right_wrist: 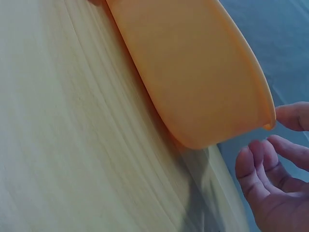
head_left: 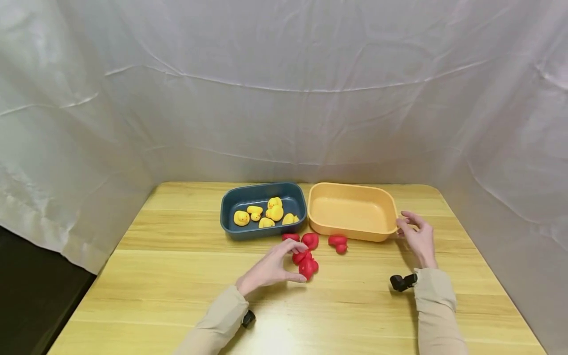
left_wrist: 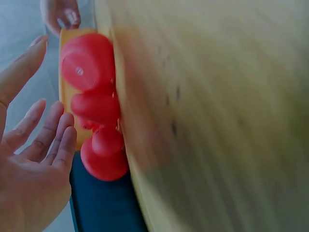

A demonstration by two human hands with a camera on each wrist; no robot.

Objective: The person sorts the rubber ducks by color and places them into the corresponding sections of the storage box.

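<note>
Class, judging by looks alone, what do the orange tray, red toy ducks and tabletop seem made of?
Orange tray: probably plastic, smooth satin; rounded, moulded corners.
Red toy ducks: perhaps rubber or soft vinyl, smooth; evenly red, rounded bodies.
Tabletop: wood or laminate; streaky grain, glare suggesting a glossy coat.

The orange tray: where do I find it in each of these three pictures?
Head: the orange tray is right of centre.
Left wrist: upper left, mostly hidden behind red ducks.
Right wrist: large, from top centre towards the right.
Shared landmark: the person's right hand, beside the tray's end.
</note>
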